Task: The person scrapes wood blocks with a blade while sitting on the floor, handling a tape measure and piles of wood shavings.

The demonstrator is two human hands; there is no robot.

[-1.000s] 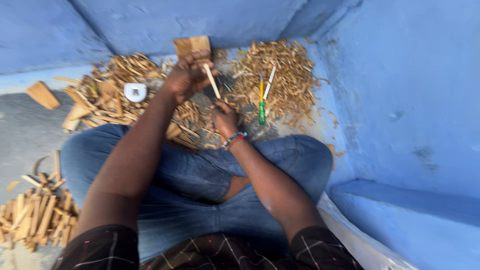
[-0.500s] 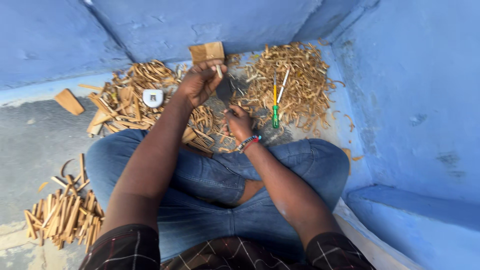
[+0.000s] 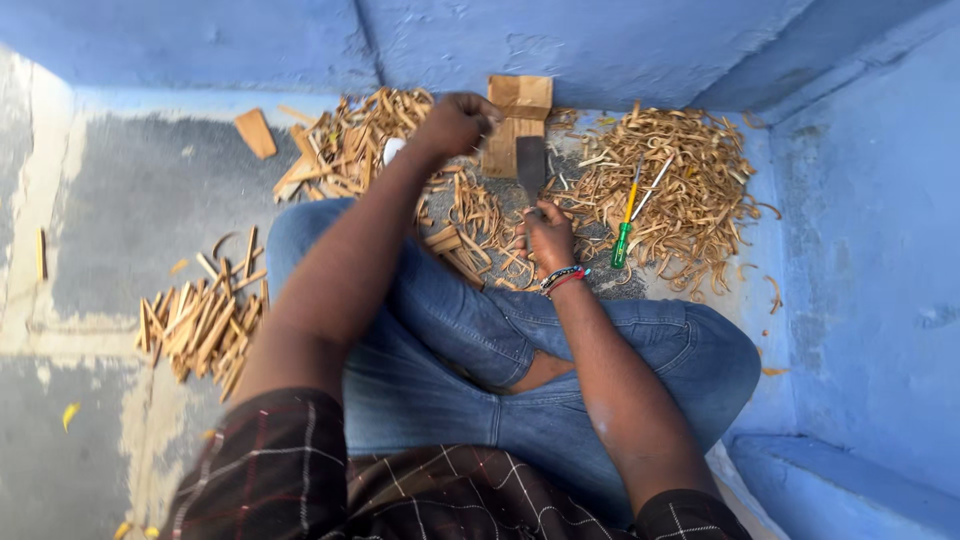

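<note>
I sit cross-legged on the floor in blue jeans. My left hand (image 3: 456, 122) is closed, its fingers against the left edge of an upright wooden block (image 3: 520, 118) by the back wall. The pale wood strip it held a moment ago is hidden under the fingers. My right hand (image 3: 547, 236), with bead bracelets at the wrist, grips the handle of a flat dark blade (image 3: 531, 166). The blade points away from me, and its tip reaches the foot of the block.
Curled wood shavings (image 3: 690, 190) lie heaped at the right, with a green-and-yellow screwdriver (image 3: 624, 228) on them. Split wood pieces (image 3: 345, 145) are heaped left of the block. A bundle of sticks (image 3: 200, 322) lies by my left knee. Blue walls close the back and right.
My left hand has moved with the strip onto the block's edge. My right hand has brought the blade up toward the block. The camera view has shifted.
</note>
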